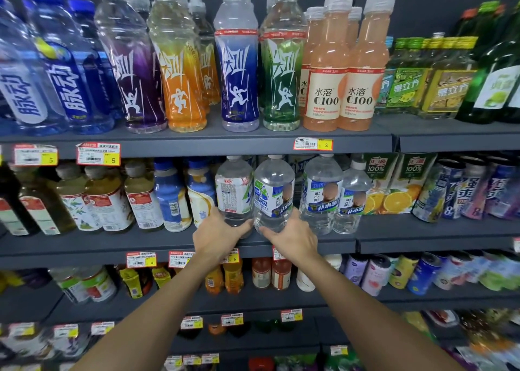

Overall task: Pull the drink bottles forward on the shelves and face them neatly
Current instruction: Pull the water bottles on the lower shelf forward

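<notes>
Clasping back-facing bottle (234, 193), left hand (216, 237), right hand (294, 239) round blue-labelled bottle (273, 193)

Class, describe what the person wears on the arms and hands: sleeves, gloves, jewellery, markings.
The left hand and right hand wear nothing: no gloves, rings or watch. The arms are uncovered down to the frame's edge, with no sleeve or markings in view.

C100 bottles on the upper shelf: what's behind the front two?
Behind the front C100 bottles, more peach bottles with white caps show; anything deeper is covered.
</notes>
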A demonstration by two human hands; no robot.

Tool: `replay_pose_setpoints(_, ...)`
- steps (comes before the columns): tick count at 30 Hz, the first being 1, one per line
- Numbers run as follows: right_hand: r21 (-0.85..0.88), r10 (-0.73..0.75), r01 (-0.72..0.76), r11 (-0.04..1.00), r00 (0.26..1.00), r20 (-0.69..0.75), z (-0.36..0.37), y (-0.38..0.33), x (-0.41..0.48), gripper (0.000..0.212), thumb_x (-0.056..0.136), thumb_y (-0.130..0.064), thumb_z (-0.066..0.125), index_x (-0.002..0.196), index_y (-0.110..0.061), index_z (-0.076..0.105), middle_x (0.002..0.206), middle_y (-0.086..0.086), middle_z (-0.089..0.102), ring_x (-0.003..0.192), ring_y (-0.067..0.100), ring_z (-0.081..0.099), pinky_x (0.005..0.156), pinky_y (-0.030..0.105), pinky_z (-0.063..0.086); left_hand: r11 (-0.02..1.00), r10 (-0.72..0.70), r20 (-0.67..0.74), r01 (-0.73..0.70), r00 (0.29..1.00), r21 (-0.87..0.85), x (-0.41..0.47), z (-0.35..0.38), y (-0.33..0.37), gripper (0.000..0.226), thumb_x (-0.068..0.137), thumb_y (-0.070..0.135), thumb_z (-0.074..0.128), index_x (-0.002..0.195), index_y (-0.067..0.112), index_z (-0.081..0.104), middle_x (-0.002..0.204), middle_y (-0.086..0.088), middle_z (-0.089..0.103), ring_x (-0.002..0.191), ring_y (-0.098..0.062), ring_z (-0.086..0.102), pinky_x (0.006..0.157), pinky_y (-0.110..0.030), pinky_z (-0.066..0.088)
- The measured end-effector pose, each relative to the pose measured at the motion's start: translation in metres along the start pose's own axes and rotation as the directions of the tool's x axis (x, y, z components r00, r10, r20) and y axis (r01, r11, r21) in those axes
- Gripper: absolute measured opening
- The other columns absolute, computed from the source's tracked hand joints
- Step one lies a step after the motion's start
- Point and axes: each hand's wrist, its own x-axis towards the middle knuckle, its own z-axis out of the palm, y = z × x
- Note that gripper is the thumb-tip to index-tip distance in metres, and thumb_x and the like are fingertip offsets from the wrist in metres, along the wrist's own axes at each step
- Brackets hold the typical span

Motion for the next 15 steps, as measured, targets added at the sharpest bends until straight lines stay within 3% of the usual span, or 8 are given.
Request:
replay_pose_setpoints(5,-0.005,0.066,-0.067,0.998,0.987,-0.148,0.01,-0.003,-0.005,0.086,0.066,-0.079,0.068,0.114,-0.015,0.037,0.098,0.005,0.07,0.092,0.029,0.069,0.069,0.033,0.045,0.999,0.036,0.055,-0.035,0.998,-0.028,-0.003,-0.005,-0.01,0.101,0.053,0.098,0.05,0.125,0.026,0.049,0.107,0.007,0.07,0.095,-0.018,0.066,0.077,-0.035,0.054)
replay_pose_setpoints(8,0.015,0.091,-0.09,0.996,0.975,-0.205,0.018,-0.004,-0.008,0.087,0.067,-0.077,0.072,0.111,-0.014,0.032,0.099,0.009,0.071,0.091,0.029,0.07,0.064,0.031,0.041,0.999,0.045,0.078,-0.046,0.996,0.017,-0.005,-0.009,-0.01,0.103,0.054,0.099,0.045,0.127,0.026,0.048,0.11,0.007,0.07,0.1,-0.021,0.067,0.082,-0.037,0.054)
replay_pose_setpoints(11,-0.028,0.045,-0.051,0.998,0.981,-0.188,0.019,0.001,-0.009,0.089,0.069,-0.079,0.07,0.114,-0.011,0.032,0.102,0.012,0.071,0.095,0.031,0.07,0.065,0.032,0.039,0.998,-0.003,-0.015,0.004,1.0,0.062,-0.016,-0.004,-0.003,0.094,0.06,0.096,0.046,0.12,0.024,0.045,0.102,0.006,0.071,0.094,-0.023,0.069,0.078,-0.038,0.051)
replay_pose_setpoints(15,-0.169,-0.002,-0.012,0.986,0.997,-0.083,0.016,0.017,-0.01,0.087,0.075,-0.074,0.068,0.124,-0.009,0.038,0.108,0.009,0.071,0.102,0.03,0.068,0.073,0.036,0.045,0.994,-0.019,-0.144,0.035,0.989,0.108,-0.03,0.011,0.003,0.091,0.067,0.082,0.064,0.122,0.014,0.041,0.115,-0.007,0.056,0.102,-0.029,0.063,0.073,-0.04,0.051)
